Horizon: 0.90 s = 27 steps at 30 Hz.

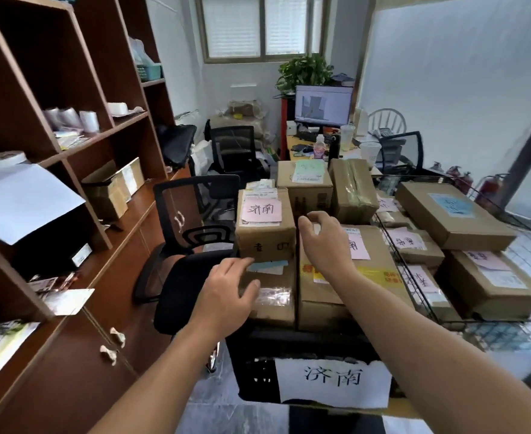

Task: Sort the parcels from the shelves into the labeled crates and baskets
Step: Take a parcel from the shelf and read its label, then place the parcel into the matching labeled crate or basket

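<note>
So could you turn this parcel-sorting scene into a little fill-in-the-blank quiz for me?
1. The black crate nearest the camera bears a ____ paper label with handwriting.
2. The note stuck on the upper box at the left of the stack is ____ in colour.
3. The left hand rests on a cardboard box, while the right hand hovers with fingers ____.
4. Right of the crate stands a ____ basket holding more boxes.

Missing words: white; pink; spread; wire

Two hands (226, 296), two office chairs (195, 245).
</note>
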Available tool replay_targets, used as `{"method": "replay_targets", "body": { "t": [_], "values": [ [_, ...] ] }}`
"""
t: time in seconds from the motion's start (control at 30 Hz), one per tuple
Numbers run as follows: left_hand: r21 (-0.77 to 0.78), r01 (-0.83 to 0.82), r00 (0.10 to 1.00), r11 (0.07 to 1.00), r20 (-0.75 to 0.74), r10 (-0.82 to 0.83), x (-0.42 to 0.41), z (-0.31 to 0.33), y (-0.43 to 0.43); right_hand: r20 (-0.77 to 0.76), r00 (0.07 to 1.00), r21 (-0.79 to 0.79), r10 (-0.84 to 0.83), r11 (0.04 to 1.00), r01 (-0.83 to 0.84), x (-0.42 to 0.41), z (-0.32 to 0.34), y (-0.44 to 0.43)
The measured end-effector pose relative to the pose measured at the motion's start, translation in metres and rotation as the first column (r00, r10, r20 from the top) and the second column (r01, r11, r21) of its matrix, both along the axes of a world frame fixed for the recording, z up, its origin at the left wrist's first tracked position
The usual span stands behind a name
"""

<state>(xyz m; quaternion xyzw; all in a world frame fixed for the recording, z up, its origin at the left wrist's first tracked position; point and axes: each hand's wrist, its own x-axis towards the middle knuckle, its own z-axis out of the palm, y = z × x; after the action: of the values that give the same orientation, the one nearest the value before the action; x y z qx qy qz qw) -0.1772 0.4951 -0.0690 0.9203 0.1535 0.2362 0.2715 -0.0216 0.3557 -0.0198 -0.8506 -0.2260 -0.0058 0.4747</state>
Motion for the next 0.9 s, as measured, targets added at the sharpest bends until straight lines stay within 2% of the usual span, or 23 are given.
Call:
{"method": "replay_targets", "body": {
  "t": [0.13,0.23,0.3,0.4,0.5,0.6,0.73,0.9],
  "values": [
    [0.06,0.164,0.984,0.985,0.063,-0.168,0.007,0.013,-0.005,0.179,0.982,-0.226,-0.064,0.969,0.104,-0.013,-0.011,-0.037],
    [0.074,0.285,0.954,0.956,0.073,-0.291,0.009,0.018,-0.011,0.246,0.968,-0.491,-0.048,0.855,0.167,-0.035,-0.013,-0.062],
    [0.11,0.353,0.932,0.929,0.047,-0.36,0.01,0.018,-0.014,0.263,0.963,-0.609,-0.053,0.766,0.209,-0.056,-0.014,-0.08],
    [0.115,0.432,0.9,0.894,0.016,-0.437,0.01,0.019,-0.024,0.298,0.943,-0.623,-0.148,0.718,0.31,-0.089,-0.019,-0.11],
    [0.08,0.506,0.861,0.859,0.009,-0.508,0.01,0.022,-0.05,0.263,0.911,-0.591,-0.319,0.693,0.413,-0.124,-0.028,-0.146],
    [0.091,0.576,0.818,0.813,-0.055,-0.573,0.006,0.021,-0.09,0.241,0.87,-0.618,-0.429,0.624,0.479,-0.161,-0.038,-0.187],
    [0.207,0.703,0.711,0.68,-0.203,-0.674,-0.006,0.013,-0.159,0.216,0.809,-0.665,-0.547,0.524,0.532,-0.217,-0.042,-0.246],
    [0.277,0.825,0.562,0.493,-0.306,-0.768,-0.038,0.007,-0.268,0.233,0.684,-0.751,-0.691,0.318,0.578,-0.307,-0.046,-0.338]
  ]
}}
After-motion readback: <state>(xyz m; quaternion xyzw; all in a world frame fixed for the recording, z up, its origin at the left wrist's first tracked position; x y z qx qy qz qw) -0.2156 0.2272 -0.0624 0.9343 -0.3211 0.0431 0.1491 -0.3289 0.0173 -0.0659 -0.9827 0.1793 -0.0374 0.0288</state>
